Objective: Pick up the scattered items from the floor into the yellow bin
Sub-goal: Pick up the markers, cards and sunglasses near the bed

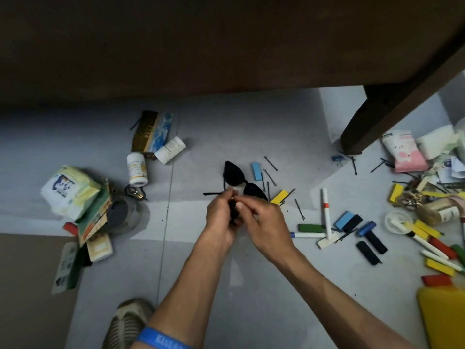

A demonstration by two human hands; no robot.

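Both my hands hold a pair of black sunglasses [232,173] above the grey floor at centre. My left hand [220,217] grips the frame near one thin black temple arm that sticks out to the left. My right hand [261,222] pinches the frame at the bridge, beside the left hand. The dark lenses show beyond my fingers. The yellow bin [442,318] shows as a corner at the bottom right. Scattered on the floor are coloured blocks, markers [326,210], hairpins and two white bottles [136,168].
A dark wooden table covers the top, its leg [364,127] standing at the right. Tissue packs [70,190] and boxes pile at the left, a pink pack [405,154] and clutter at the right. My shoe [128,321] is at the bottom.
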